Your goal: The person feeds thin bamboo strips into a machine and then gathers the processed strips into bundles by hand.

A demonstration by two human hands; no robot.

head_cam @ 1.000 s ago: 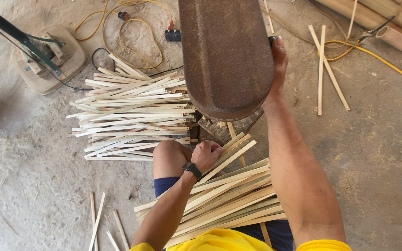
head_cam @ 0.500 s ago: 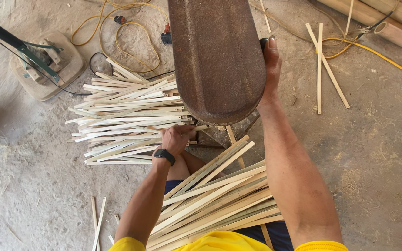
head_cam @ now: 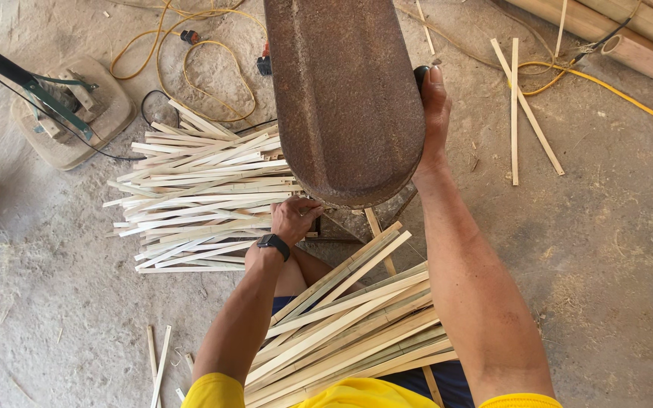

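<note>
My left hand (head_cam: 295, 217), with a black watch on its wrist, reaches under the rim of a big rusty brown machine cover (head_cam: 345, 98). Its fingers curl around the end of a pale bamboo slat at the edge of a flat pile of slats (head_cam: 198, 200). My right hand (head_cam: 434, 113) lies along the cover's right side, thumb up beside a small black knob (head_cam: 420, 73). The cover hides its fingers. A second bundle of longer, greenish-edged slats (head_cam: 341, 325) rests across my lap.
A yellow cable (head_cam: 190, 57) coils on the dusty concrete floor behind the pile. A machine base with a green bracket (head_cam: 69, 113) stands at the left. Loose slats (head_cam: 519, 106) lie at the right, thick bamboo poles (head_cam: 644, 53) at the top right.
My left hand has moved from my knee up to the pile's edge under the cover. The view has shifted slightly; my right hand has stayed on the cover's side.
</note>
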